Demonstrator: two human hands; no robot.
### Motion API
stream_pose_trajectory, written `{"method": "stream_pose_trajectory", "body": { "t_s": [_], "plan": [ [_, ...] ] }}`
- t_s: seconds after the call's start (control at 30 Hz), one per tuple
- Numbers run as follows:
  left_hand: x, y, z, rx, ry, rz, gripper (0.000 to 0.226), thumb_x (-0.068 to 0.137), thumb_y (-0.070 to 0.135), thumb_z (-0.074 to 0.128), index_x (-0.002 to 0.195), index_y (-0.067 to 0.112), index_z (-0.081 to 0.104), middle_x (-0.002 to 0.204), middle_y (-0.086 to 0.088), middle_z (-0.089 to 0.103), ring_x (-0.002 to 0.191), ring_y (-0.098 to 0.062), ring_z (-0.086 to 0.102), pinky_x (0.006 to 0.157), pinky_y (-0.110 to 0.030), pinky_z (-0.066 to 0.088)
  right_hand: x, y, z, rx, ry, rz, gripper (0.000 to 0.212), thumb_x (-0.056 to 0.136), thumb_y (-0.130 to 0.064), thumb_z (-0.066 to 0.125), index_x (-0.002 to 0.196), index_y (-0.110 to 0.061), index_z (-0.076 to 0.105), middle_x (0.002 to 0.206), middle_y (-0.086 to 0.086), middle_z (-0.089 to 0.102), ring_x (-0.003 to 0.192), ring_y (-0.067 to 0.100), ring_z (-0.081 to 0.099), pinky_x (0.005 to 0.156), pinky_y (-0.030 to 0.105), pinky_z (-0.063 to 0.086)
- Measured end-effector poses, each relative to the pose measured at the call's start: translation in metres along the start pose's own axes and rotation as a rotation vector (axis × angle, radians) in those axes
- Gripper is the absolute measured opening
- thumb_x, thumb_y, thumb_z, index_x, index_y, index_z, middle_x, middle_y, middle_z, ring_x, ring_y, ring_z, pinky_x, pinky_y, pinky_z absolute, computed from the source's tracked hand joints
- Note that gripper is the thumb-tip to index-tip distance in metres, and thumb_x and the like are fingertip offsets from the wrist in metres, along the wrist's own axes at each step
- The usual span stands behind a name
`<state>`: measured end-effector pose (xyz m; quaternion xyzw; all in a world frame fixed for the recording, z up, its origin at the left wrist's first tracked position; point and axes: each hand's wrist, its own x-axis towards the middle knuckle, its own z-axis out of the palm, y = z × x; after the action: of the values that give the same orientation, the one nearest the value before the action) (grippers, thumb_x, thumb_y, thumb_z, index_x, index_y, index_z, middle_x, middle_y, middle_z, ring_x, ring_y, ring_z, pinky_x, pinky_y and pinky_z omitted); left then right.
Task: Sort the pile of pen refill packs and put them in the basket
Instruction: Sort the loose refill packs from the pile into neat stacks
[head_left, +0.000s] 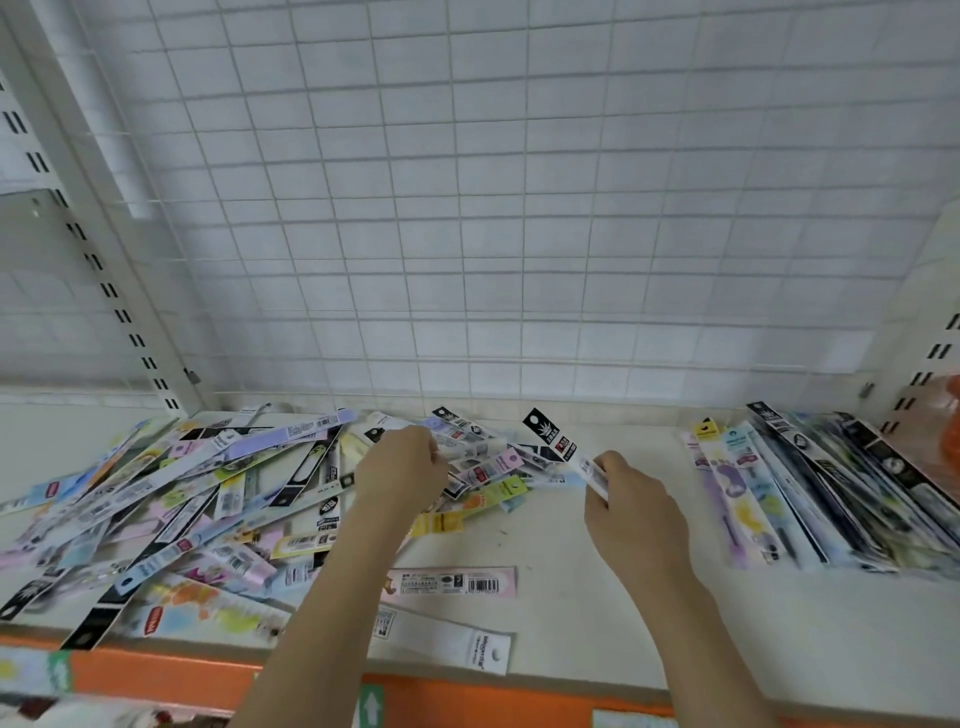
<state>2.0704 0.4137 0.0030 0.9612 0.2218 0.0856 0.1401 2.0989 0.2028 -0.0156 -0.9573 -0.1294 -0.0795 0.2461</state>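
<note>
A loose pile (171, 509) of pen refill packs sprawls across the left half of a pale shelf (571, 613), the long thin packs lying crossed over each other at all angles. The left hand (402, 470) reaches into the far right edge of the pile, its fingers curled down onto a pack there; which pack it grips cannot be told. The right hand (631, 506) sits well apart from the pile, over bare shelf, and pinches one black-and-white pack (563, 447) by its near end, the pack tilted up and away toward the back. On the right side of the shelf a sorted stack (810, 493) lies in a neat row, its packs side by side and pointing the same way. Two stray packs rest near the front edge: a pink pack (452, 581) lying flat between the arms, and a white pack (452, 644) just in front of it. A wire grid (519, 208) forms the back wall. No basket can be made out.
</note>
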Motion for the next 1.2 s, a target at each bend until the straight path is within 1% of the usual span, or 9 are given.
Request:
{"method": "stream_pose_trajectory", "body": {
  "t_s": [0.17, 0.33, 0.47, 0.7, 0.8, 0.9, 0.97, 1.07, 1.2],
  "plan": [
    [-0.011, -0.013, -0.013, -0.269, 0.113, -0.062, 0.017, 0.084, 0.011, 0.043, 0.073, 0.011, 0.057, 0.064, -0.006, 0.056, 0.055, -0.018, 0.043, 0.052, -0.025, 0.035, 0.007, -0.007, -0.001, -0.02, -0.03, -0.038, 0.013, 0.094, -0.018, 0.042, 0.104, -0.016, 0.05, 0.07, -0.006, 0.041, 0.069, 0.021, 0.044, 0.045, 0.024, 0.024],
    [-0.022, -0.033, -0.026, -0.318, 0.187, -0.125, 0.027, 0.089, 0.04, 0.052, 0.081, 0.015, 0.055, 0.067, 0.003, 0.054, 0.069, -0.018, 0.051, 0.053, -0.024, 0.033, 0.025, -0.034, 0.005, -0.049, -0.12, -0.096, 0.013, 0.094, -0.022, 0.044, 0.101, -0.015, 0.053, 0.085, 0.002, 0.056, 0.073, 0.024, 0.05, 0.059, 0.028, 0.037],
    [-0.027, -0.068, -0.033, -0.373, 0.292, -0.196, 0.018, 0.087, 0.021, 0.06, 0.08, 0.008, 0.05, 0.061, 0.002, 0.048, 0.057, -0.015, 0.045, 0.048, -0.023, 0.03, 0.048, -0.061, 0.016, -0.101, -0.184, -0.12, 0.013, 0.095, -0.024, 0.044, 0.087, -0.014, 0.046, 0.077, 0.002, 0.049, 0.073, 0.025, 0.048, 0.06, 0.026, 0.035],
    [-0.038, -0.118, -0.052, -0.485, 0.361, -0.241, 0.035, 0.09, 0.008, 0.054, 0.121, 0.012, 0.038, 0.073, -0.012, 0.058, 0.072, -0.039, 0.063, 0.063, -0.047, 0.051, 0.09, -0.083, 0.048, -0.168, -0.253, -0.127, 0.033, 0.09, -0.038, 0.055, 0.108, -0.011, 0.061, 0.111, 0.009, 0.059, 0.098, 0.027, 0.059, 0.071, 0.027, 0.04],
    [-0.035, -0.128, -0.054, -0.453, 0.341, -0.256, 0.037, 0.092, 0.011, 0.052, 0.128, 0.012, 0.043, 0.08, -0.012, 0.063, 0.076, -0.033, 0.063, 0.062, -0.04, 0.049, 0.099, -0.087, 0.053, -0.229, -0.356, -0.117, 0.045, 0.088, -0.048, 0.054, 0.109, -0.008, 0.058, 0.116, 0.009, 0.051, 0.095, 0.025, 0.056, 0.072, 0.027, 0.04],
    [-0.03, -0.131, -0.052, -0.395, 0.316, -0.202, 0.015, 0.092, 0.013, 0.049, 0.105, 0.006, 0.055, 0.075, -0.012, 0.062, 0.074, -0.032, 0.061, 0.055, -0.031, 0.04, 0.103, -0.088, 0.053, -0.261, -0.405, -0.143, 0.039, 0.086, -0.049, 0.057, 0.091, -0.01, 0.054, 0.096, 0.006, 0.05, 0.081, 0.022, 0.051, 0.061, 0.025, 0.037],
    [-0.025, -0.129, -0.049, -0.385, 0.319, -0.185, 0.009, 0.092, 0.011, 0.047, 0.085, 0.006, 0.045, 0.063, -0.008, 0.053, 0.066, -0.032, 0.056, 0.05, -0.028, 0.032, 0.102, -0.088, 0.051, -0.268, -0.434, -0.163, 0.035, 0.082, -0.046, 0.063, 0.083, -0.012, 0.052, 0.078, 0.0, 0.047, 0.076, 0.021, 0.052, 0.051, 0.023, 0.032],
    [-0.014, -0.123, -0.039, -0.442, 0.298, -0.177, 0.006, 0.094, 0.013, 0.041, 0.09, 0.01, 0.039, 0.071, -0.019, 0.061, 0.068, -0.037, 0.061, 0.054, -0.033, 0.042, 0.098, -0.085, 0.049, -0.254, -0.421, -0.169, 0.022, 0.084, -0.036, 0.062, 0.085, -0.014, 0.057, 0.071, -0.004, 0.049, 0.073, 0.02, 0.055, 0.052, 0.022, 0.035],
    [-0.003, -0.11, -0.031, -0.492, 0.215, -0.159, 0.005, 0.094, 0.013, 0.037, 0.092, 0.009, 0.039, 0.074, -0.025, 0.063, 0.063, -0.04, 0.062, 0.059, -0.045, 0.049, 0.091, -0.079, 0.043, -0.293, -0.281, -0.192, 0.015, 0.092, -0.023, 0.047, 0.094, -0.013, 0.058, 0.086, 0.003, 0.057, 0.074, 0.022, 0.051, 0.062, 0.025, 0.038]
  ]
}}
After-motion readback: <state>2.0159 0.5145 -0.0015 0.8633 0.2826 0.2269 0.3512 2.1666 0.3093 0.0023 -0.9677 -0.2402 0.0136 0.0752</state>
